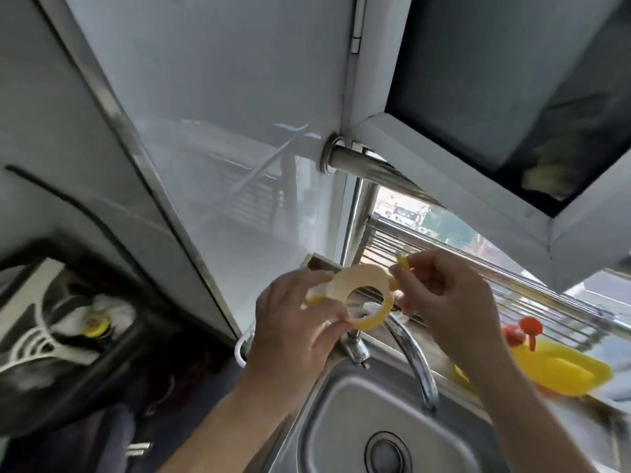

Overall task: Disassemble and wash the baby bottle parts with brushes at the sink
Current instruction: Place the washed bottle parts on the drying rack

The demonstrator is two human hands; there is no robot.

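Just below the middle of the frame, both hands hold a pale yellow collar ring up in the air, above the faucet and well clear of the sink. The ring faces the camera, so its round hole shows plainly. The left hand comes in from the lower middle; its fingers are curled round the ring's left side, with thumb and fingertip pinching the lower rim. The right hand reaches in from the lower right, and its fingers are bent tight and pinch the yellow side handle that sticks up at the ring's right edge — the rest of that hand holds nothing else that can be made out.

Below the hands, the stainless sink fills the lower middle of the frame, with its drain near the bottom edge and the curved faucet arching over the basin. At the right, a yellow container with a red top lies on the surface beside the sink, just under a metal grille outside the open window. A steel bar juts from the white wall in the middle of the frame. At the lower left sits a dark, blurred object with white straps — what it is cannot be told.
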